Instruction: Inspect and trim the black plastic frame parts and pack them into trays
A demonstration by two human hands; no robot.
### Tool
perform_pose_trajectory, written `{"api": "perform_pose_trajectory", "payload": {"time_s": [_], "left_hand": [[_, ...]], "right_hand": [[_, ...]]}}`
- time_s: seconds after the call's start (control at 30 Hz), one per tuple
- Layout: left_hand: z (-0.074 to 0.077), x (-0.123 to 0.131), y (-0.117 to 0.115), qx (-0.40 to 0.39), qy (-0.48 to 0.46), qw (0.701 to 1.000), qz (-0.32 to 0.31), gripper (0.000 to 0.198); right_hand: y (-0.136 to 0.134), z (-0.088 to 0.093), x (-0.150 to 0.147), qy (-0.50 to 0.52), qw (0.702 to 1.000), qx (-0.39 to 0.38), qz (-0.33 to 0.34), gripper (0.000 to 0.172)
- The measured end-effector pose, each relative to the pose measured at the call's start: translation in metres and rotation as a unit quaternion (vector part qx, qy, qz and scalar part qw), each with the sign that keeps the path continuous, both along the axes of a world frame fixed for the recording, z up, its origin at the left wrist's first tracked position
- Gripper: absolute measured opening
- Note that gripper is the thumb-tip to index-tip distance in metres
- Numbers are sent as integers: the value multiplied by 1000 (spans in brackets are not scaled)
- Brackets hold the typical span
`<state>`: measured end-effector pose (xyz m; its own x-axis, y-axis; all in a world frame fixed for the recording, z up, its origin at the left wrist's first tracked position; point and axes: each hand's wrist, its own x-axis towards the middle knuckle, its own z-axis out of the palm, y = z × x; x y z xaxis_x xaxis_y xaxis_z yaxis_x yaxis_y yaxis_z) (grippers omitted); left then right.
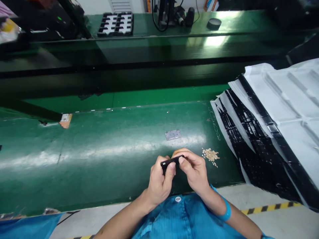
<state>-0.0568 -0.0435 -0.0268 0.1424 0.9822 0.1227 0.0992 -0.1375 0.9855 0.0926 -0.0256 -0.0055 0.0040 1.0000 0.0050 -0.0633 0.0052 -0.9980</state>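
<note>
Between both hands, close to my body, is a slim black rectangular part (171, 161) with a small pale spot near its left end. My left hand (160, 179) is closed on the left end, thumb along the near side. My right hand (193, 167) pinches the right end between thumb and fingers. Just beyond the hands a flat grey plate (172, 135) with cut-outs lies on the green table (99, 159). To the right of my right hand is a loose pile of small beige pieces (210, 155).
Stacked black trays with white sheets between them (261, 132) fill the right side. A dark post (37, 111) meets the table at left. On the raised shelf behind are a black-and-white tray (116, 24), a round black object (214, 24) and cables.
</note>
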Motion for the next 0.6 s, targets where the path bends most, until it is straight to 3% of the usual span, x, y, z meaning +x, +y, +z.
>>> {"api": "perform_pose_trajectory", "payload": {"time_s": [0.3, 0.6], "left_hand": [[1, 10, -2, -31, -18, 999, -11, 20], [5, 15, 3, -44, -11, 999, -8, 22]], "right_hand": [[-5, -6, 14, 2, 1000, 6, 13, 21], [-3, -2, 37, 13, 995, -13, 98, 23]]}}
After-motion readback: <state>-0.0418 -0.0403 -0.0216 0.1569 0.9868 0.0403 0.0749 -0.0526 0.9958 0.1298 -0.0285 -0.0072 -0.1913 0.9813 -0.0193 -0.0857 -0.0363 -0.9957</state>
